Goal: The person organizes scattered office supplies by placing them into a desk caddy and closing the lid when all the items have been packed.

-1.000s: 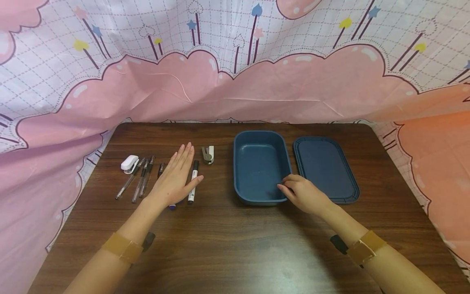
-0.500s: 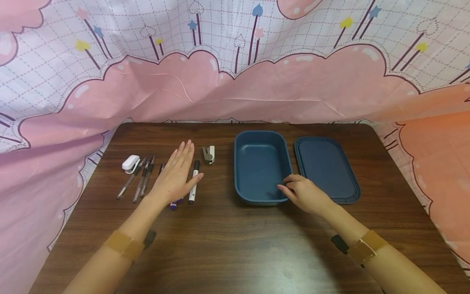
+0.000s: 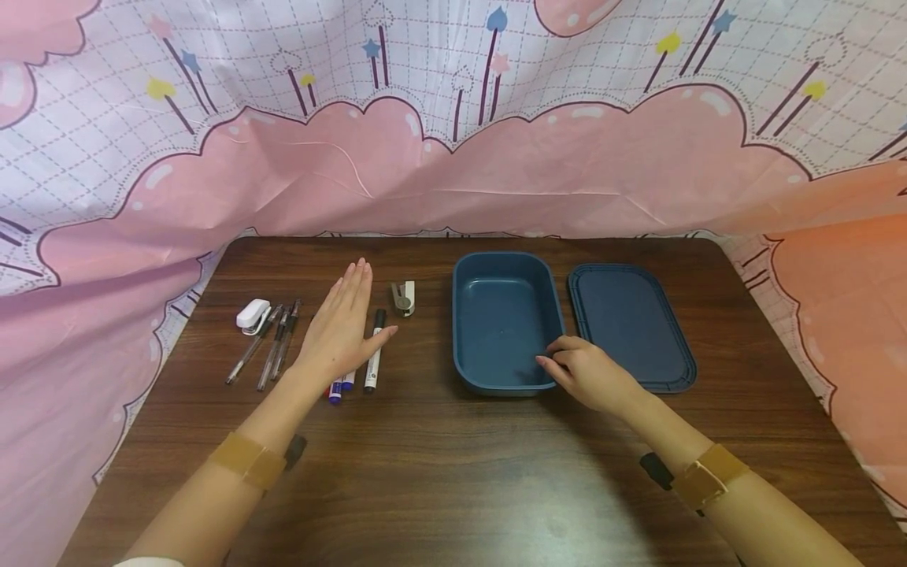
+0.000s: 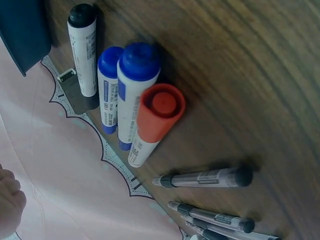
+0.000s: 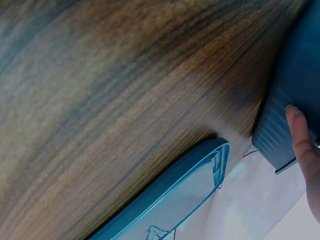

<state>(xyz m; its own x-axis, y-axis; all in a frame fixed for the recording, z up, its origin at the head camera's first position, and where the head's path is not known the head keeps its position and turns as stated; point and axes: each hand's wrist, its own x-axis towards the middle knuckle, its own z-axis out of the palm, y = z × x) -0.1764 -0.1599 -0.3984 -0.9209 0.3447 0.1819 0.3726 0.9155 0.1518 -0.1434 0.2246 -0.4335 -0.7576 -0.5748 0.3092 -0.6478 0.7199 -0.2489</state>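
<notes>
Now I see, left of centre in the head view, the left hand with fingers straight and thumb spread, above the blue-capped markers and the red-capped marker. Right of centre, the right hand holds with bent fingers the lower right rim of the blue box, which stands between the black-capped marker and the flat lid.

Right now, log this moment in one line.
left hand: above markers | right hand: grips box, near right corner | box: uncovered | lid: right of box
</notes>
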